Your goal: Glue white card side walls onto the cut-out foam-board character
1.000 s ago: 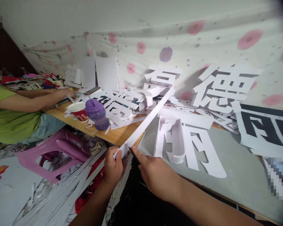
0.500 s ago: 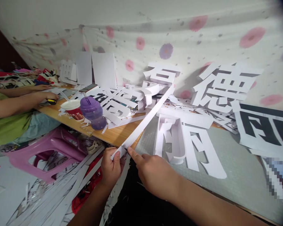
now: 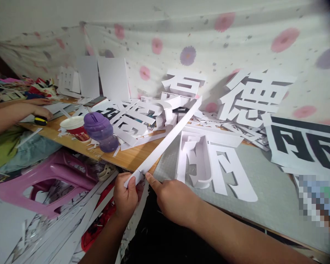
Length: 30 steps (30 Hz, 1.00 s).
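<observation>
My left hand (image 3: 125,194) is closed on the near end of a long white foam-board strip (image 3: 165,145), thumb on top. The strip slants up and away to the right, its far end by the stacked white letter pieces. My right hand (image 3: 172,198) is closed with its index finger stretched along a small dark-tipped tool, mostly hidden, that meets the strip beside my left hand. At that spot a crease or cut crosses the strip. To the right, a white cut-out character (image 3: 233,176) lies on the grey cutting mat (image 3: 266,183), with a raised side wall (image 3: 207,161) around its left part.
A purple cup (image 3: 101,132) and a red-white paper cup (image 3: 76,128) stand near the table edge. White cut-out characters (image 3: 258,97) lean at the back. Another person's hand (image 3: 41,112) holds a yellow-black tool at left. A pink stool (image 3: 48,183) and scraps lie below.
The view has turned slightly right, so most things sit further left. Both hands keep their hold on the strip and tool, and the dark tip shows less now.
</observation>
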Available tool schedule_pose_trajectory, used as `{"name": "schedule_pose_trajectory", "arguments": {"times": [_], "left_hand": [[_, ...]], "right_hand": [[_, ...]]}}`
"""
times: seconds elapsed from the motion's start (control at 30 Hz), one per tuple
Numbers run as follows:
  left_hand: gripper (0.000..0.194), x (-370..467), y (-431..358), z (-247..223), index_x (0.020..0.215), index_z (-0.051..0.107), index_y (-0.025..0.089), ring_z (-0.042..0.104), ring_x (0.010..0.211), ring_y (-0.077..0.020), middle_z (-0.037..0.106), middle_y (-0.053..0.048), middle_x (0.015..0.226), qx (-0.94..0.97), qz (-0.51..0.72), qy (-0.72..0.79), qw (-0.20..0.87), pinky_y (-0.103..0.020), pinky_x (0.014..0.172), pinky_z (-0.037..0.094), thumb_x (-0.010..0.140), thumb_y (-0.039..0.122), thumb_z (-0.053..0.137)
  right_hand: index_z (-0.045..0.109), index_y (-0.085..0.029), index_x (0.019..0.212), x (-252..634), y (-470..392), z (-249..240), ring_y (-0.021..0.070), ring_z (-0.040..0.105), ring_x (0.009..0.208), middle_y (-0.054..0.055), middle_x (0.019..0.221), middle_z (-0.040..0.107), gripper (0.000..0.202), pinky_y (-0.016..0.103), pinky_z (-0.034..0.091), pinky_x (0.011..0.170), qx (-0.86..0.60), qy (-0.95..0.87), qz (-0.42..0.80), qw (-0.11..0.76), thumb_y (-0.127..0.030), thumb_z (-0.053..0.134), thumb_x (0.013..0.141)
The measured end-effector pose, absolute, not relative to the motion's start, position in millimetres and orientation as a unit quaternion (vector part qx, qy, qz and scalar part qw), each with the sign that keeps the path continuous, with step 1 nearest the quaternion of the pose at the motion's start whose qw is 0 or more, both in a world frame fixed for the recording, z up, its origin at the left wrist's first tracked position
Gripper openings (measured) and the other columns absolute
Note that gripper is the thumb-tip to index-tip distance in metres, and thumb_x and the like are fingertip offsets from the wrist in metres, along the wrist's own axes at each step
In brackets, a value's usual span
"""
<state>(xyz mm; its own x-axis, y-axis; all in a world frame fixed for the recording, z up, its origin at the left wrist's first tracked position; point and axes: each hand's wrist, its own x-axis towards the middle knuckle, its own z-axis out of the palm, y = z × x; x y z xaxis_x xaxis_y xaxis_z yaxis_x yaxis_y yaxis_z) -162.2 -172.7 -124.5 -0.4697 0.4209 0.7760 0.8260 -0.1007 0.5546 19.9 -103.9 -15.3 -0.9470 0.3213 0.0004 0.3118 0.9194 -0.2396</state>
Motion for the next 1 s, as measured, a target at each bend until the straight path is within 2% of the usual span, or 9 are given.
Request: {"name": "schedule_pose_trajectory", "arguments": {"times": [0.17, 0.4, 0.6, 0.67, 0.77, 0.83, 0.87, 0.93, 1.0], "left_hand": [[0.016, -161.0, -173.7, -127.8, 0.086, 0.055, 0.018, 0.059, 0.079, -0.0176, 0.060, -0.004, 0.083, -0.453, -0.580, -0.659, 0.155, -0.031, 0.073, 0.049, 0.089, 0.033, 0.051], [0.023, -173.3, -181.7, -130.8, 0.089, 0.057, 0.018, 0.057, 0.069, -0.0160, 0.060, -0.001, 0.077, -0.312, -0.622, -0.710, 0.112, -0.028, 0.064, 0.047, 0.090, 0.040, 0.050], [0.029, -192.7, -192.9, -109.6, 0.096, 0.061, 0.019, 0.058, 0.064, -0.0170, 0.064, -0.001, 0.076, -0.303, -0.626, -0.716, 0.052, -0.027, 0.057, 0.047, 0.082, 0.045, 0.059], [0.034, -198.1, -196.4, -98.2, 0.092, 0.064, 0.020, 0.059, 0.065, -0.0187, 0.066, -0.003, 0.078, -0.330, -0.585, -0.740, -0.036, -0.027, 0.056, 0.046, 0.077, 0.050, 0.064], [0.039, -196.9, -198.0, -85.7, 0.083, 0.066, 0.019, 0.055, 0.056, -0.0174, 0.062, -0.002, 0.065, -0.363, -0.498, -0.729, -0.298, -0.025, 0.049, 0.041, 0.071, 0.056, 0.069], [0.040, -186.1, -195.6, -82.1, 0.081, 0.065, 0.019, 0.050, 0.050, -0.0150, 0.056, 0.000, 0.058, -0.350, -0.478, -0.667, -0.452, -0.023, 0.045, 0.036, 0.070, 0.056, 0.071], [0.040, -178.0, -193.5, -81.4, 0.080, 0.065, 0.018, 0.049, 0.049, -0.0140, 0.055, 0.000, 0.058, -0.335, -0.482, -0.634, -0.504, -0.022, 0.045, 0.035, 0.070, 0.056, 0.072], [0.039, -159.0, -188.2, -80.3, 0.078, 0.064, 0.018, 0.049, 0.050, -0.0128, 0.055, 0.000, 0.060, -0.298, -0.513, -0.587, -0.551, -0.021, 0.046, 0.036, 0.069, 0.055, 0.075], [0.042, -141.1, -182.1, -78.0, 0.076, 0.063, 0.018, 0.049, 0.051, -0.0122, 0.056, 0.000, 0.061, -0.252, -0.564, -0.569, -0.543, -0.020, 0.045, 0.037, 0.065, 0.055, 0.078]], "right_hand": [[0.031, -0.008, 0.151, 20.0, -102.2, -33.2, 0.0299, 0.072, 0.072, 0.019, 0.090, 0.074, 0.068, 0.037, 0.054, 0.064, -0.202, -0.967, 0.155, 0.011, -0.010, 0.043, 0.084], [0.032, -0.012, 0.151, 25.6, -102.0, -29.1, 0.0247, 0.071, 0.091, 0.015, 0.109, 0.072, 0.060, 0.032, 0.053, 0.081, -0.229, -0.947, 0.223, 0.035, -0.015, 0.043, 0.092], [0.039, -0.023, 0.149, 57.9, -107.4, -12.8, 0.0215, 0.067, 0.103, 0.009, 0.123, 0.067, 0.062, 0.029, 0.050, 0.091, -0.187, -0.916, 0.350, 0.058, -0.015, 0.050, 0.089], [0.041, -0.028, 0.147, 82.7, -107.8, -1.7, 0.0199, 0.068, 0.101, 0.006, 0.124, 0.067, 0.066, 0.027, 0.052, 0.090, -0.133, -0.909, 0.390, 0.062, -0.015, 0.056, 0.084], [0.044, -0.034, 0.145, 134.5, -99.2, 11.9, 0.0195, 0.067, 0.105, 0.002, 0.127, 0.065, 0.064, 0.028, 0.053, 0.090, -0.125, -0.888, 0.426, 0.119, -0.014, 0.058, 0.085], [0.048, -0.034, 0.142, 177.3, -83.9, 10.9, 0.0225, 0.067, 0.106, 0.003, 0.124, 0.067, 0.052, 0.033, 0.056, 0.086, -0.223, -0.877, 0.368, 0.213, -0.022, 0.051, 0.092], [0.048, -0.032, 0.142, 200.3, -73.7, 5.9, 0.0253, 0.063, 0.114, 0.005, 0.128, 0.064, 0.048, 0.038, 0.054, 0.093, -0.301, -0.870, 0.309, 0.238, -0.027, 0.049, 0.095], [0.048, -0.026, 0.143, 247.0, -50.9, -12.0, 0.0324, 0.062, 0.114, 0.011, 0.130, 0.062, 0.052, 0.047, 0.053, 0.094, -0.438, -0.855, 0.172, 0.216, -0.035, 0.051, 0.092], [0.054, -0.021, 0.139, 288.6, -29.7, -35.9, 0.0389, 0.068, 0.099, 0.017, 0.122, 0.065, 0.053, 0.052, 0.058, 0.078, -0.530, -0.832, 0.057, 0.153, -0.036, 0.046, 0.089]]}}
